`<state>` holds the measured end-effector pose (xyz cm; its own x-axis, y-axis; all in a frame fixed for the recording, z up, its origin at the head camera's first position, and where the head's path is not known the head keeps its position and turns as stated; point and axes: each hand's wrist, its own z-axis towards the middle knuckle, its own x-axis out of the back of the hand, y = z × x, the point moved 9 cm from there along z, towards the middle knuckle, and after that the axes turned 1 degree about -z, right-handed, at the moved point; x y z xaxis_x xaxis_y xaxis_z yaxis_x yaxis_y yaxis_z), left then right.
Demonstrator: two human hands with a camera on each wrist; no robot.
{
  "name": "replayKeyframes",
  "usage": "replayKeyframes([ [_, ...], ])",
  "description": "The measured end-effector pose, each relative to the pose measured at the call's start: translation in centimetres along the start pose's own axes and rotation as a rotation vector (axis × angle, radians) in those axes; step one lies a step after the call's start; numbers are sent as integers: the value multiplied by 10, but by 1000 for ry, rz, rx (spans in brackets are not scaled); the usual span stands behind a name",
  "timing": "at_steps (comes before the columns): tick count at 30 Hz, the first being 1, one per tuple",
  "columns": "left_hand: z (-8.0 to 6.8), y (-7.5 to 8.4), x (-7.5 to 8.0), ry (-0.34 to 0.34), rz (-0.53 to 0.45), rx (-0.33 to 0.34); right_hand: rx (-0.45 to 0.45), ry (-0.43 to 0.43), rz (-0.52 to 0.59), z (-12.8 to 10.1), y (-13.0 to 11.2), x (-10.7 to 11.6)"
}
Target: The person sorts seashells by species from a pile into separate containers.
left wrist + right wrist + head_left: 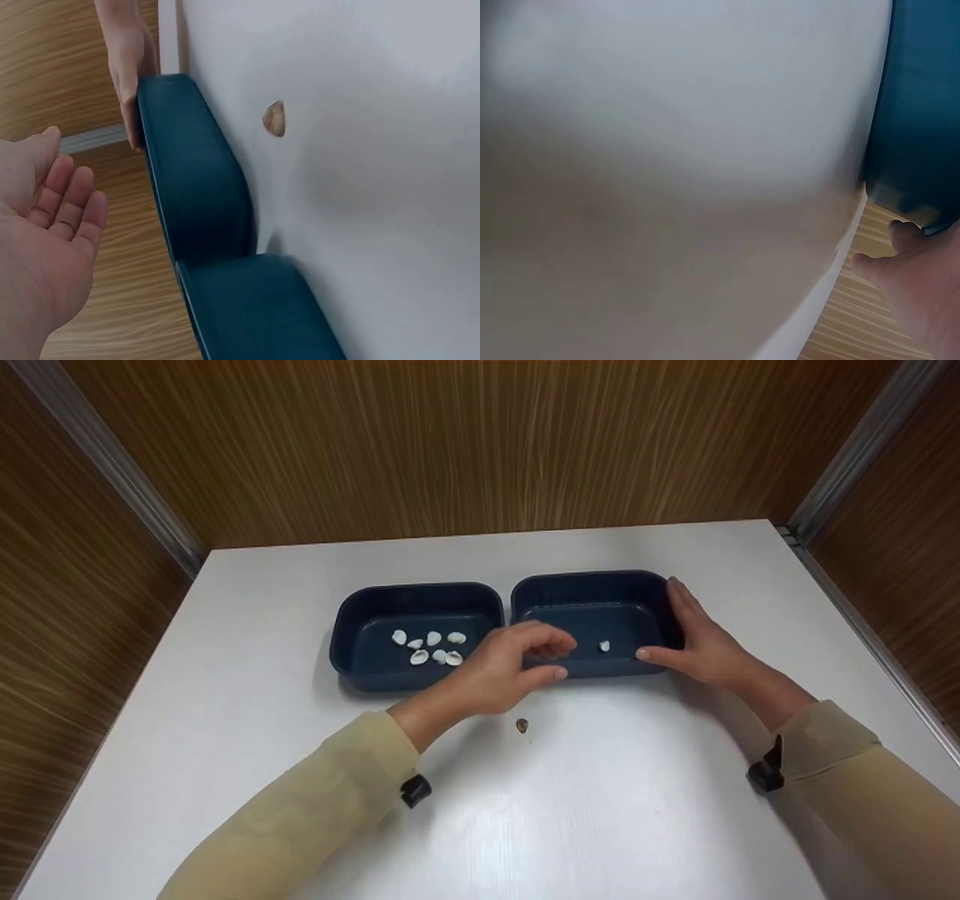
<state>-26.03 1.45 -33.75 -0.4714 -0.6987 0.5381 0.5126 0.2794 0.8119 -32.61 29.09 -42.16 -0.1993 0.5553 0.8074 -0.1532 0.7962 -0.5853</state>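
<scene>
Two dark blue rectangular boxes stand side by side on the white table. Over the near left part of the right box hovers my left hand, its fingers loosely bent and nothing between them and the thumb. My right hand rests against that box's right end, fingers straight along the outer side and thumb at the near rim. One small white shell lies inside it. Several white shells lie spread in the left box. A small brown shell sits on the table in front of the boxes.
Wood-grain panels enclose the white table at the back and both sides, with metal strips at the corners. A black band clip sits at each sleeve cuff.
</scene>
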Motion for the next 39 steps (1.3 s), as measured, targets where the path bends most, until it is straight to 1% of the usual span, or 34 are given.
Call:
replayKeyframes([
  [2, -8, -1, -2, -9, -12, -11, 1, 2, -6, 0, 0, 0],
  [6, -22, -9, -8, -33, -18, -10, -3, -1, -4, 0, 0, 0],
  [12, -41, -28, -16, -64, -33, 39, 2, -2, -5, 1, 0, 0],
  [18, -55, -46, -22, -79, -35, 74, 7, 7, -3, 1, 1, 1],
  [22, -59, -58, -25, -79, -31, 105, 7, 8, -6, 1, 1, 1],
  [28, -62, -71, -29, -73, -11, 127, 12, 7, -1, -1, 0, 0],
  [33, -63, -78, -30, -63, 13, 134, 12, 14, 1, -2, -2, 1],
  [39, -61, -84, -33, -62, 40, 123, 13, 14, -10, -2, -2, 1],
])
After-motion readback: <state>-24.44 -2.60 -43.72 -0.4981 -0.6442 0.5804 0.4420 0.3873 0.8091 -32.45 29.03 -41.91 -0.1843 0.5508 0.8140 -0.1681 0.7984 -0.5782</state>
